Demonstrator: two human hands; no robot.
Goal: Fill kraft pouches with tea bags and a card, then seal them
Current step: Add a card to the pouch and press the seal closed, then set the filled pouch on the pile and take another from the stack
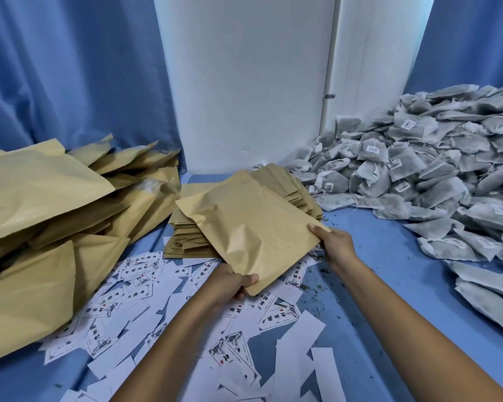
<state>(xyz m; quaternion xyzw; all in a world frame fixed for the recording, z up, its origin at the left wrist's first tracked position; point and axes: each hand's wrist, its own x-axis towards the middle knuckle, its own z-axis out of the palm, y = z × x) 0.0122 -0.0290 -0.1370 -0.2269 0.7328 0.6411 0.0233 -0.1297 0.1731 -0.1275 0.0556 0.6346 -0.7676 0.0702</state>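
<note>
I hold a bulging kraft pouch (250, 227) in the air over the blue table, tilted away from me. My left hand (230, 281) pinches its near bottom corner. My right hand (333, 242) grips the near right corner. Under it lies a stack of flat empty pouches (186, 230), fanned toward the back. Printed white cards (163, 309) are scattered across the table in front of me. A big heap of grey tea bags (424, 169) fills the right side.
A pile of filled kraft pouches (50, 216) covers the left of the table. Blue curtains (70, 68) and a white wall panel (244, 82) close the back. Loose tea crumbs (323, 285) speckle the blue tabletop (389, 271) near my right forearm.
</note>
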